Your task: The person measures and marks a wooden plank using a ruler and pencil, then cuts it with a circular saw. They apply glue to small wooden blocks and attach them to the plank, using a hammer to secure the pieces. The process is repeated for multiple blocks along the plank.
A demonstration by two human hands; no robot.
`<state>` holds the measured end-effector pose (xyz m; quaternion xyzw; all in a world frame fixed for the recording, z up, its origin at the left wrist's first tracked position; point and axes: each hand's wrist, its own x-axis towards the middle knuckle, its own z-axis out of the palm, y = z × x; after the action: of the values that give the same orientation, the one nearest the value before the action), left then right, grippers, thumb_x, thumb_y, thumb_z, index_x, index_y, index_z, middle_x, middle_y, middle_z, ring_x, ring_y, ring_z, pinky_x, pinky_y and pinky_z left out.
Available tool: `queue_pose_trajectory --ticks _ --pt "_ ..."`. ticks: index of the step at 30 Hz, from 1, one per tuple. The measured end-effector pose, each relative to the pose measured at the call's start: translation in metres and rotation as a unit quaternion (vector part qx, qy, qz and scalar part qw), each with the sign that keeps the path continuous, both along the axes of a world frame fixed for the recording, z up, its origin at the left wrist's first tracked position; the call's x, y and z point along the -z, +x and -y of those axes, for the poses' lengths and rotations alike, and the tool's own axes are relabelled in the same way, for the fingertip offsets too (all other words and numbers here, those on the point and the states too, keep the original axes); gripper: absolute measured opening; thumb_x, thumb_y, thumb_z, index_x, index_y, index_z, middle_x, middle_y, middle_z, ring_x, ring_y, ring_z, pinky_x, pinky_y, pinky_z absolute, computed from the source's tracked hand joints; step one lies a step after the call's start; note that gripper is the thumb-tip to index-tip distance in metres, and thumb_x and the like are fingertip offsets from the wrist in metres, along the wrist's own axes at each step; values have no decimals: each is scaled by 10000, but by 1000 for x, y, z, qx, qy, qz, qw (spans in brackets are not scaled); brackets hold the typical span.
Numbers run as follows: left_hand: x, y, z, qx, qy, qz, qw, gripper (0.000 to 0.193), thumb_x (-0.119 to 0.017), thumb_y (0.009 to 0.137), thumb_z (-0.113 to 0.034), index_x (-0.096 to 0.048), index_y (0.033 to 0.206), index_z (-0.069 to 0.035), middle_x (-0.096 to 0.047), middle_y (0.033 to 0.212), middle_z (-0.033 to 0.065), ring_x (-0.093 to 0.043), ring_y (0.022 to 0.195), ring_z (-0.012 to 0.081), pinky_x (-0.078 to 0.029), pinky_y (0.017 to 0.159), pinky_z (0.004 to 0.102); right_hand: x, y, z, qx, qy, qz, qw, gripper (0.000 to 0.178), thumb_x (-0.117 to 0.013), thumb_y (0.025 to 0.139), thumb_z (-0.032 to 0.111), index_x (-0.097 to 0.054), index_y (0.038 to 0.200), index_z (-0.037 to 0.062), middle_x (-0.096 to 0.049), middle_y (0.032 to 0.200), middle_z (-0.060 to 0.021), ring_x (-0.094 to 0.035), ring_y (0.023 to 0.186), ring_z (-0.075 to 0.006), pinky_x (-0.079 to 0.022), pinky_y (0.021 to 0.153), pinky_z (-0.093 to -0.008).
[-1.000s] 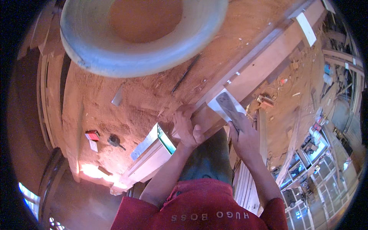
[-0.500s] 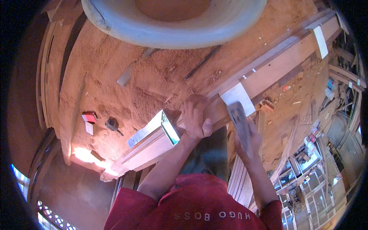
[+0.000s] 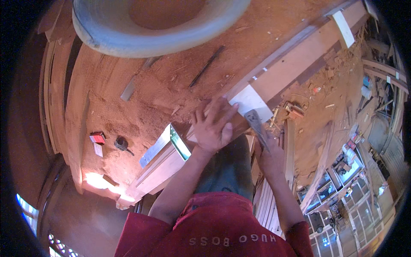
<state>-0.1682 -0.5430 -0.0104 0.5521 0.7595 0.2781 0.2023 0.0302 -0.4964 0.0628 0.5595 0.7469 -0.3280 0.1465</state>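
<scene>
A long wooden beam (image 3: 284, 70) runs diagonally from the lower left to the upper right. My left hand (image 3: 214, 126) lies on it with fingers spread, its index fingertip at the edge of a white sheet (image 3: 250, 100) folded over the beam. My right hand (image 3: 269, 156) is closed round a long, narrow grey tool (image 3: 255, 124) whose exact kind I cannot make out. The far end of this tool overlaps the sheet's near edge. Left of my left hand, a silvery metal sleeve (image 3: 180, 143) with an open end sits round the beam's lower part.
A large pale round rim (image 3: 158, 47) stands at the top. Sawdust covers the ground, with a red box (image 3: 97, 137) and a dark object (image 3: 121, 143) at left. A second white strip (image 3: 343, 29) wraps the beam's far end. Planks and clutter (image 3: 342, 169) fill the right side.
My left hand's fingers have spread and reach to the white sheet. The tool in my right hand has tilted and appears shorter. The whole view has shifted slightly.
</scene>
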Motion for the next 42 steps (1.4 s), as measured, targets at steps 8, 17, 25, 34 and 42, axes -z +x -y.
queue_pose_trajectory --ticks 8,17,25,34,42 --pt "4 8 -6 -14 11 -32 999 406 -387 997 -426 -719 1195 -300 -529 1419 41 -443 1249 378 -297 1067 526 18 53 33 14 4 -74 997 427 -650 862 118 -510 1258 39 -655 1059 -188 -696 815 -362 -562 642 -445" --pt "12 13 -8 0 50 -51 997 458 -339 1014 -412 -732 1179 -245 -568 1386 65 -472 1234 368 -296 1073 521 3 50 20 21 89 -143 986 466 -661 863 160 -474 1265 17 -638 1056 -196 -682 797 -374 -559 617 -468" --pt "14 13 -7 11 58 -56 997 478 -331 1005 -400 -721 1197 -201 -574 1370 113 -473 1242 398 -317 1077 527 -2 38 8 51 117 -171 977 451 -675 869 177 -487 1244 10 -649 1006 -210 -684 779 -372 -559 601 -460" --pt "17 13 -8 28 85 -44 995 487 -342 992 -406 -700 1213 -160 -580 1345 156 -482 1254 409 -320 1084 544 -12 23 -5 86 125 -132 980 309 -621 926 270 -516 1100 38 -662 874 -161 -676 622 -357 -557 518 -437" --pt "20 12 -5 21 74 -70 995 509 -303 1006 -407 -696 1220 -164 -586 1324 168 -488 1248 414 -309 1077 554 -26 9 -25 74 51 -98 991 289 -632 909 218 -502 1086 29 -635 852 -171 -676 706 -379 -550 564 -474"
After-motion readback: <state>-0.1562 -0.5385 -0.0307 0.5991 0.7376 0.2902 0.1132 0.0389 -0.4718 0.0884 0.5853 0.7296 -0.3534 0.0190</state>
